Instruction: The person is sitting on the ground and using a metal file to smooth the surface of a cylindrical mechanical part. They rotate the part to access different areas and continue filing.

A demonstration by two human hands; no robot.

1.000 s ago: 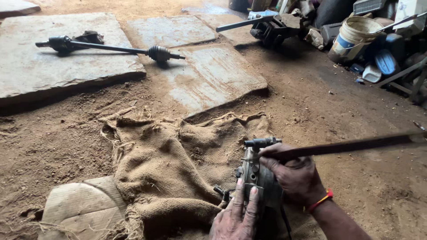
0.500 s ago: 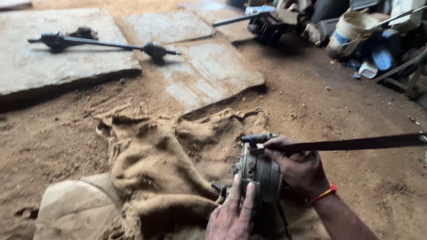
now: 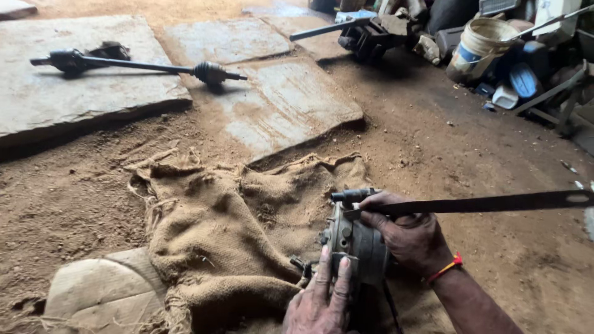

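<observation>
Burlap sack (image 3: 229,241) unmoved, lower centre. Left hand (image 3: 322,300) now flatter, fingers spread on metal housing (image 3: 356,241); right hand (image 3: 411,238) grip stays closed on flat bar (image 3: 495,202).

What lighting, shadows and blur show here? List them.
Head view: soft, even daylight with no glare; the drive shaft casts a faint shadow on its stone slab; the burlap sack is sharp; the left hand and right hand on the metal assembly look slightly soft.
</observation>
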